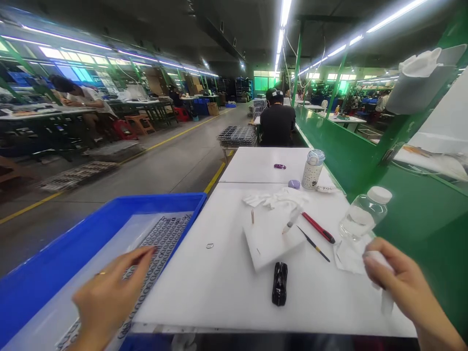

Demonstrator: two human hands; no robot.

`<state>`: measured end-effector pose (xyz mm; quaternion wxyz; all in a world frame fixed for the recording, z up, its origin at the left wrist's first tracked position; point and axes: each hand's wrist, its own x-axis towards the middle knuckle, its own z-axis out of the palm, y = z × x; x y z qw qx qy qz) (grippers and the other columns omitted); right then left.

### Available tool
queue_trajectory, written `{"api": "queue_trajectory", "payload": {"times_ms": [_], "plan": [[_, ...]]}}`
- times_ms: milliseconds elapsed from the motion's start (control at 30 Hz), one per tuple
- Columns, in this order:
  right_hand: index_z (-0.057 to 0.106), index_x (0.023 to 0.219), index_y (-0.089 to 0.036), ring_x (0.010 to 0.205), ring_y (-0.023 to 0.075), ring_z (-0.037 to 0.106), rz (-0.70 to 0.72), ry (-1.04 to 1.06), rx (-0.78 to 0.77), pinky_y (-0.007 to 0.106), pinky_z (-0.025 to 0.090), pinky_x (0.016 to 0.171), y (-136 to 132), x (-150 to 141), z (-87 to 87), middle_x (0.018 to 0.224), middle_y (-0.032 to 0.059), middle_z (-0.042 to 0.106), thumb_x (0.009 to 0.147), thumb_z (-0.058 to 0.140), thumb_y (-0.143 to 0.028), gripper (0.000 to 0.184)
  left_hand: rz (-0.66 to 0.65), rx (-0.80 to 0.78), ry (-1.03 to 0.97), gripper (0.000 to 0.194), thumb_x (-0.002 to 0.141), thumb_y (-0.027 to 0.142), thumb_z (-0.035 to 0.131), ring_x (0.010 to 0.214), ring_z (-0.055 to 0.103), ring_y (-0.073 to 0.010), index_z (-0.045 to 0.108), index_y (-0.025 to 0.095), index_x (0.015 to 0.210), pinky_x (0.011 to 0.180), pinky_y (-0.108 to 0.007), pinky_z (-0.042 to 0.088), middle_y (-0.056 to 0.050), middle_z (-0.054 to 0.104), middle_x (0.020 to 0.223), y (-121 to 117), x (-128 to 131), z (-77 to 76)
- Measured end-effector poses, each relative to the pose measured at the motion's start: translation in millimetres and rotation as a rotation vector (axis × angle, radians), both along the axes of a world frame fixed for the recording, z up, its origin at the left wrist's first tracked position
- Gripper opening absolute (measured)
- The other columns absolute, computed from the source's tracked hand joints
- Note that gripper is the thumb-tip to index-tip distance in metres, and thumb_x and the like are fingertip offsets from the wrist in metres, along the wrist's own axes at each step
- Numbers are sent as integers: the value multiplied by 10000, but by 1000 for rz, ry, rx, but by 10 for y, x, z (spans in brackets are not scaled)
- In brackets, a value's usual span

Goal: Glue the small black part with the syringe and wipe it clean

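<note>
My left hand (109, 295) reaches over a blue tray (73, 243), its fingers stretched out and touching a sheet of small dark ring-shaped parts (161, 243) lying in it. My right hand (397, 282) is closed around a crumpled white cloth or tissue (380, 265) near the right side of the white table (219, 278). A glossy black oblong part (280, 283) lies on the table between my hands. A white pad (272, 236) sits behind it, with a small metal ring (209, 245) to its left.
A red-handled tool (318, 227), a thin black pen (312, 243), a clear bottle (361, 214), a patterned cup (312, 169) and white gloves (278, 199) lie further back. A green partition (365, 156) runs along the right. A person in black (277, 119) sits ahead; an aisle lies left.
</note>
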<state>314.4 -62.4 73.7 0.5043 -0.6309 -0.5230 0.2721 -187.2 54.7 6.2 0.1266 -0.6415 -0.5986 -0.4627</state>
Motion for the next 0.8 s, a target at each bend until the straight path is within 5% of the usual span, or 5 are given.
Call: {"api": "queue_trajectory", "payload": {"times_ms": [100,233,533,700,800], "plan": [[544,691,-218,535,121,370,85,-74,-66,249,358,497,-8,-179,-77,601,-16,456,886,601,-587,421,-406,51,514,263,956,161,485,862,719,-185,725,252,1009,774,-280,555,32,764,997,-175,508,34],[510,680,-215,517,113,352,21,-13,-37,237,342,487,-57,-128,-221,578,-21,453,929,522,-609,466,-509,131,752,398,865,-58,378,726,694,-180,693,166,963,729,-297,552,-30,733,841,-377,894,-39],[497,634,-206,501,109,370,-192,269,62,242,303,487,-161,37,-361,541,-20,433,910,606,-534,442,-536,-399,641,361,868,41,384,760,675,-183,681,245,851,579,-254,500,-4,681,830,-221,842,-97],[512,652,-210,513,116,363,-207,357,97,258,293,518,-149,-76,-388,532,-23,420,928,596,-487,400,-512,-211,477,304,956,206,408,730,707,-191,700,232,878,592,-275,541,2,737,853,-288,900,-81],[496,645,-205,510,107,347,-242,395,105,251,269,509,-142,-149,-414,534,-29,408,930,600,-477,408,-524,-244,82,214,934,398,579,723,720,-176,733,249,920,703,-252,590,14,758,873,-463,1086,-56]]}}
